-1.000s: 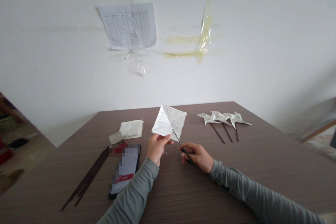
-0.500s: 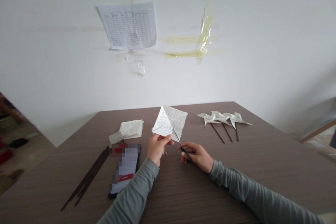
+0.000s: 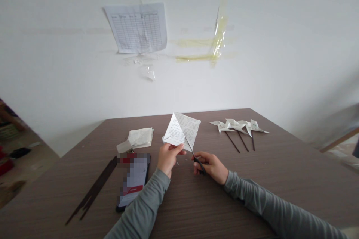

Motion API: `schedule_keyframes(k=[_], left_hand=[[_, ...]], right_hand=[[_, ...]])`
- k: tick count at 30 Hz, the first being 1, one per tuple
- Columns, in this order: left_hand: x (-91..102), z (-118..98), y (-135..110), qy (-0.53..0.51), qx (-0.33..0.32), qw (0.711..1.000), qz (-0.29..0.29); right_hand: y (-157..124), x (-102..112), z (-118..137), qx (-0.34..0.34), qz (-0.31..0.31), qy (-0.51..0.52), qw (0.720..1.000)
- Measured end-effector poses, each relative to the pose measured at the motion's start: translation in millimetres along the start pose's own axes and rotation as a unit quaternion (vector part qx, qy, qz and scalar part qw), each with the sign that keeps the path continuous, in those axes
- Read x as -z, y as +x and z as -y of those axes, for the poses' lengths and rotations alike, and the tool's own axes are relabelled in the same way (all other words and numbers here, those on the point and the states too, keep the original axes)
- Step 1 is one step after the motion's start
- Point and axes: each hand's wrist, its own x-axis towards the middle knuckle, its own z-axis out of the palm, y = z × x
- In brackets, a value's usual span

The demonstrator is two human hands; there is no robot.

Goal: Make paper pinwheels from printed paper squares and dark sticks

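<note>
My left hand [image 3: 167, 157] pinches the lower edge of a square printed sheet of paper [image 3: 179, 129], which has a diagonal crease and a ragged right side. Black-handled scissors [image 3: 198, 162] are in my right hand [image 3: 211, 166], fingers wrapped round the handles. Their blades reach up over the paper's lower corner along the crease; whether they are fully closed I cannot make out. To the right lie several paper pinwheels [image 3: 238, 125] on dark sticks [image 3: 243, 142]. A stack of paper squares [image 3: 141, 137] rests to the left.
A phone [image 3: 134, 183] lies left of my left forearm on the brown table [image 3: 196, 209]. Beside it are a bundle of dark sticks [image 3: 95, 185] and a small pale box-like object [image 3: 123, 146]. A printed sheet [image 3: 138, 28] is taped to the wall behind.
Almost nothing differs. My right hand and the scissors have shifted very slightly to the right; the paper and my left hand stay nearly in place.
</note>
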Motion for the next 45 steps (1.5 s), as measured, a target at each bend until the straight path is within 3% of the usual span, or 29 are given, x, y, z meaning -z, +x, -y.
schedule_keyframes(k=[19,31,45], left_hand=[[0.3,0,1,0.005,-0.003,1.000,0.005],[-0.4,0,-1,0.005,0.003,1.000,0.017],[1.3,2,0,0.007,-0.001,1.000,0.019]], right_hand=[[0,-2,2,0.000,-0.006,-0.009,1.000],[-4,-6,20,-0.018,-0.026,-0.017,0.999],[2,-3,2,0.004,-0.018,-0.006,1.000]])
